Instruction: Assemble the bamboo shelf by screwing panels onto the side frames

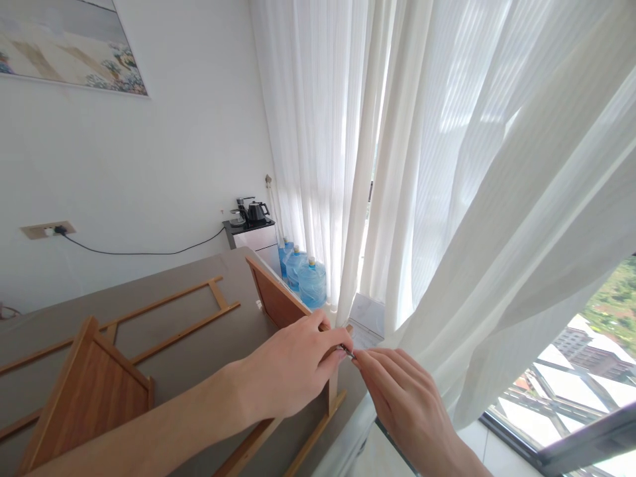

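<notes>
Head view: left grip (342, 348) and right grip (356, 357) clamped on small metallic piece (348, 353), near wooden panel's edge (283, 288).

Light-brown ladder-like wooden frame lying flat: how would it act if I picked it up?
The frame would probably stay stiff, since crosspieces join its straight rails. It may feel light for its length, as the rails look thin. Rolling seems unlikely: it lies flat on the grey-brown surface, so a push might slide it.
</notes>
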Action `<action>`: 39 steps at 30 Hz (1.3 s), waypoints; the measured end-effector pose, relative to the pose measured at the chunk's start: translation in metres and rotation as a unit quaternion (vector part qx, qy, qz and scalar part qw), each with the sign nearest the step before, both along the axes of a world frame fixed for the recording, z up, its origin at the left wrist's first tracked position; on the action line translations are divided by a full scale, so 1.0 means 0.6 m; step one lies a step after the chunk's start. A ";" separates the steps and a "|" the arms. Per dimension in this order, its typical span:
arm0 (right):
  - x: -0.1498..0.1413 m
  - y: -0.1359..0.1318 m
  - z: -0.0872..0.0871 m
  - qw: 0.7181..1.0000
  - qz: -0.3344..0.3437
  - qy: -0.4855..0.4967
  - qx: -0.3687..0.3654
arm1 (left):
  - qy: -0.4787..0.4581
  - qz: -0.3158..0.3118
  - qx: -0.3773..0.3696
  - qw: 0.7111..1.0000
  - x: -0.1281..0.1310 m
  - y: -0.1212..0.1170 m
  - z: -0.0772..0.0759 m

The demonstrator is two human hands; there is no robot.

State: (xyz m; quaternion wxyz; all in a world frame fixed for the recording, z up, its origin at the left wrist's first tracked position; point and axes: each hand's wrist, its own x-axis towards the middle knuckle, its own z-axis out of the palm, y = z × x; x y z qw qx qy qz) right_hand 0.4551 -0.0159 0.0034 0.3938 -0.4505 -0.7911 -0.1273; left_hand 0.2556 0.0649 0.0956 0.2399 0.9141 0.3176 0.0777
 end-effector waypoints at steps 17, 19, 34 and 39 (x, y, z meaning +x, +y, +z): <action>-0.041 -0.002 0.009 0.822 0.107 0.457 -0.323 | -0.006 -0.021 0.005 1.000 -0.001 0.000 -0.002; -0.039 -0.011 0.005 0.879 0.044 0.398 -0.260 | -0.012 -0.011 0.002 1.000 -0.001 0.001 -0.006; -0.013 0.004 -0.010 0.997 -0.018 0.066 -0.028 | -0.019 -0.011 0.004 1.000 -0.003 0.002 -0.009; 0.003 0.005 0.010 0.999 -0.002 -0.038 0.022 | -0.024 -0.018 0.019 0.999 -0.004 0.003 -0.010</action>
